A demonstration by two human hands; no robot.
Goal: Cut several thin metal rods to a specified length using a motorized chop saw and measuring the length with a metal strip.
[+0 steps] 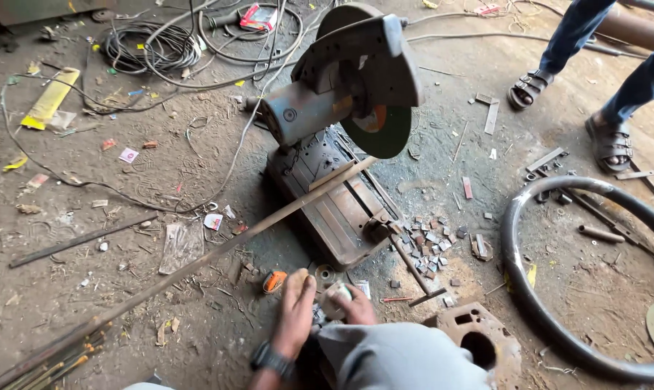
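Down at the near edge we crouch over the dirt floor (161, 180), both hands low in front of a chop saw (341, 144). Our left hand (296, 307), watch at the wrist, lies flat with the fingers straight and close together, holding nothing that we can see; it seems to press on the ground to steady us. Our right hand (349, 303) curls around a small pale round thing (336, 300); what it is we cannot tell.

A long steel bar (197, 260) runs from the near left up onto the saw's base and under the raised green disc (379, 130), so it lies ready in the cutting line with its weight resting along the floor. Right of the base, a heap of small cut metal squares (428, 245) sits where pieces would drop off. A small orange thing (274, 282) lies just left of our left hand.

Farther right, a big black ring (518, 274) rests on the floor, and at the far right another person's sandalled feet (533, 87) stand well apart from us. Cables (146, 47) coil at the far left.
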